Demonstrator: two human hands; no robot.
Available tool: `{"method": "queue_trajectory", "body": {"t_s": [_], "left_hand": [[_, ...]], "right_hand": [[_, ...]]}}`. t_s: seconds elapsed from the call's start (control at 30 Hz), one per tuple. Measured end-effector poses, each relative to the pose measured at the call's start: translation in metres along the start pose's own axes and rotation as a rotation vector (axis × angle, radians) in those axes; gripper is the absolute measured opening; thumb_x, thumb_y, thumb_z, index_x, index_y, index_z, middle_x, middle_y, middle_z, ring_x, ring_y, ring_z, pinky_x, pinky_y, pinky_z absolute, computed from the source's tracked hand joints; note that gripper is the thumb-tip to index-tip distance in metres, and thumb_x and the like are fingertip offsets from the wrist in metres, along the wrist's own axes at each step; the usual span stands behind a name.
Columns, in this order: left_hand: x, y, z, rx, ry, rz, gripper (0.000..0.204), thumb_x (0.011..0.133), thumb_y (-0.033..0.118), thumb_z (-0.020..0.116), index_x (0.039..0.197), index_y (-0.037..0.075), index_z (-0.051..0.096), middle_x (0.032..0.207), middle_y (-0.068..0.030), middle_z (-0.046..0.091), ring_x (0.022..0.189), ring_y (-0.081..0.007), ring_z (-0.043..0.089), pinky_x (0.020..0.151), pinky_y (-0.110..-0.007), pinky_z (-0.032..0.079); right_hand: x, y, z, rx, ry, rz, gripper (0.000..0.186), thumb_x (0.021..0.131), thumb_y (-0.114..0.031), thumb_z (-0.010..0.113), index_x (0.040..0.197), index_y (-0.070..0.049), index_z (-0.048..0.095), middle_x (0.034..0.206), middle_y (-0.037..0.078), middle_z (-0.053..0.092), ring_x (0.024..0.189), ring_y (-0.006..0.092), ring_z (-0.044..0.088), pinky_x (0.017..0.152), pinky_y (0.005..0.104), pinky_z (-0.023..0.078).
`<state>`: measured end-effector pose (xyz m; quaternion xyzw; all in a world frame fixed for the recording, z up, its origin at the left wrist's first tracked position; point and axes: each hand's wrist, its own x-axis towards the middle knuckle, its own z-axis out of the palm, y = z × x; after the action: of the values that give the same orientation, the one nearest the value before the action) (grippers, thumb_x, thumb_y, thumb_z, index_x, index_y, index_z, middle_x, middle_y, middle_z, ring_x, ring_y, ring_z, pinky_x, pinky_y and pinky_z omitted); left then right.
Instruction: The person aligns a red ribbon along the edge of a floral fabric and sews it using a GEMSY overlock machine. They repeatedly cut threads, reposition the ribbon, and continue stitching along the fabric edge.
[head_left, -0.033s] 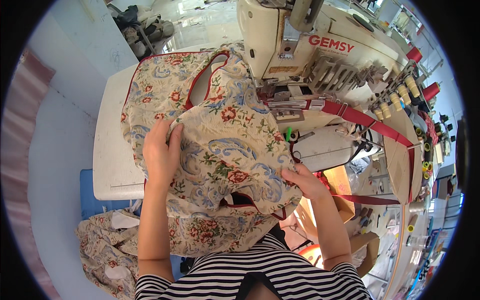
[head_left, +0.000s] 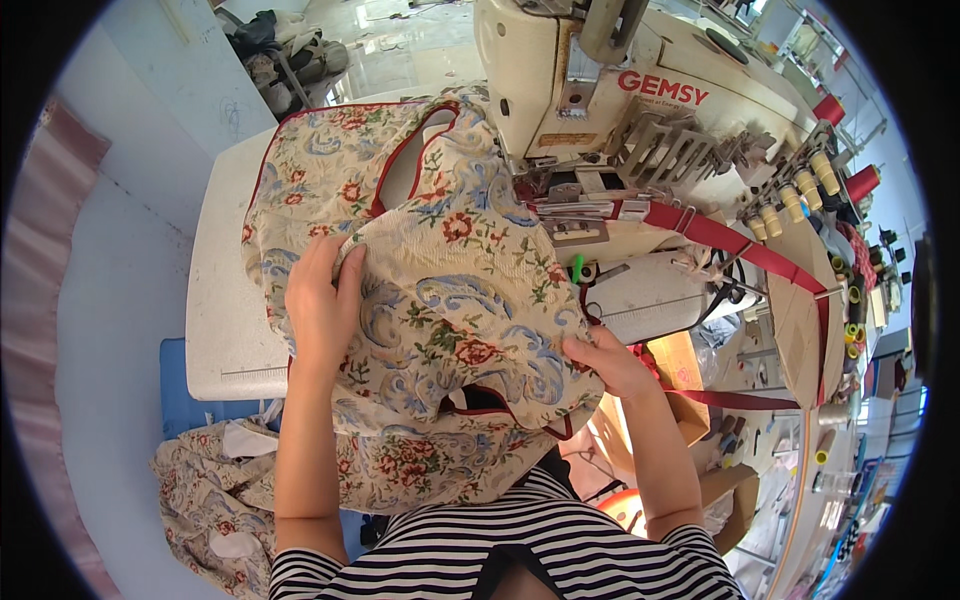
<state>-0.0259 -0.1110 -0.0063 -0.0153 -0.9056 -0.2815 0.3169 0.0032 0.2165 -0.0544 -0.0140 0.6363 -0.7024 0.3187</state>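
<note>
A cream floral vest (head_left: 465,300) with red-bound edges is spread over the white sewing table (head_left: 222,330) and hangs down toward my lap. Its far armhole (head_left: 402,170) lies open, with the white tabletop showing through; another red-trimmed opening is nearer me. My left hand (head_left: 325,300) is closed on a fold at the middle left of the cloth, thumb on top. At the right edge, my right hand (head_left: 612,362) pinches the vest between thumb and fingers. The cloth's far right part lies against the sewing machine (head_left: 560,90), by its needle area.
Red binding tape (head_left: 740,240) runs from the right into the machine's metal guide. Thread cones (head_left: 800,190) stand at the right. A similar floral piece (head_left: 210,510) hangs at lower left. Cardboard boxes (head_left: 680,375) sit below right; a wall (head_left: 130,250) borders the left.
</note>
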Motion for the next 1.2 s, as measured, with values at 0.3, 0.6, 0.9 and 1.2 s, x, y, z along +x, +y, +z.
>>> {"method": "queue_trajectory", "body": {"t_s": [0.3,0.6,0.9,1.2], "left_hand": [[0.017,-0.009,0.005,-0.001,0.018,-0.003,0.015,0.085,0.015,0.060,0.092,0.002,0.059,0.082,-0.0120,0.058,0.076,-0.0328,0.056,0.066,-0.038,0.044],[0.039,-0.040,0.024,-0.016,0.020,0.006,0.016,0.082,0.016,0.062,0.092,0.003,0.061,0.082,-0.0116,0.059,0.077,-0.0326,0.057,0.067,-0.039,0.045],[-0.006,-0.014,-0.002,-0.159,0.081,0.247,0.029,0.074,0.007,0.068,0.102,0.007,0.060,0.093,-0.0091,0.058,0.085,-0.0274,0.054,0.077,-0.039,0.044],[-0.099,0.022,-0.003,0.023,-0.432,0.379,0.040,0.067,0.020,0.074,0.101,0.008,0.057,0.095,-0.0077,0.054,0.087,-0.0274,0.051,0.079,-0.038,0.038]], "right_hand": [[0.010,-0.014,-0.001,0.102,-0.052,0.036,0.037,0.091,-0.029,0.058,0.113,0.001,0.057,0.100,0.000,0.060,0.087,0.0074,0.054,0.077,0.0241,0.045],[0.020,-0.017,-0.012,0.157,-0.018,-0.014,0.031,0.092,-0.023,0.055,0.112,0.001,0.057,0.109,0.005,0.061,0.095,0.0124,0.059,0.082,0.0281,0.046],[0.003,0.000,-0.019,0.107,0.066,-0.022,0.031,0.093,-0.020,0.053,0.116,0.001,0.054,0.111,0.006,0.061,0.100,0.0141,0.057,0.088,0.0310,0.044],[-0.012,0.097,0.025,-0.840,0.126,-0.007,0.037,0.081,-0.021,0.056,0.104,0.007,0.056,0.099,0.027,0.058,0.091,0.0383,0.057,0.080,0.0435,0.045]]}}
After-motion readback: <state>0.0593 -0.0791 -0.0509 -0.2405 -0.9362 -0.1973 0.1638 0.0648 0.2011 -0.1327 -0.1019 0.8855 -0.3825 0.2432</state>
